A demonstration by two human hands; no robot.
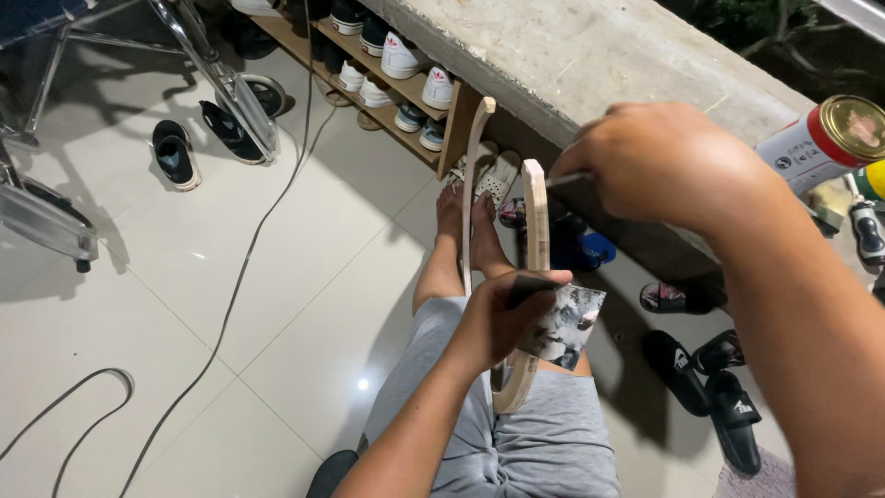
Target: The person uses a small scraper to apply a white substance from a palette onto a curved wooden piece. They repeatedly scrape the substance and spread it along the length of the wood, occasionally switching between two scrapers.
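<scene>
Your left hand (502, 318) clamps the curved wooden strip (534, 277), with a stained scrap of paper (564, 325), long axis running twelve to six. Your right hand (664, 161) pinches a thin tool (567, 179) at its top, two o'clock from the left.

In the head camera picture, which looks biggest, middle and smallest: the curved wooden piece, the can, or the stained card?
1. Curved wooden piece.
2. and 3. Can and stained card look alike; unsure.

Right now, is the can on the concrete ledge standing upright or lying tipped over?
Tipped over. The can lies on its side on the concrete ledge, its gold end facing the camera, beyond the right hand.
</scene>
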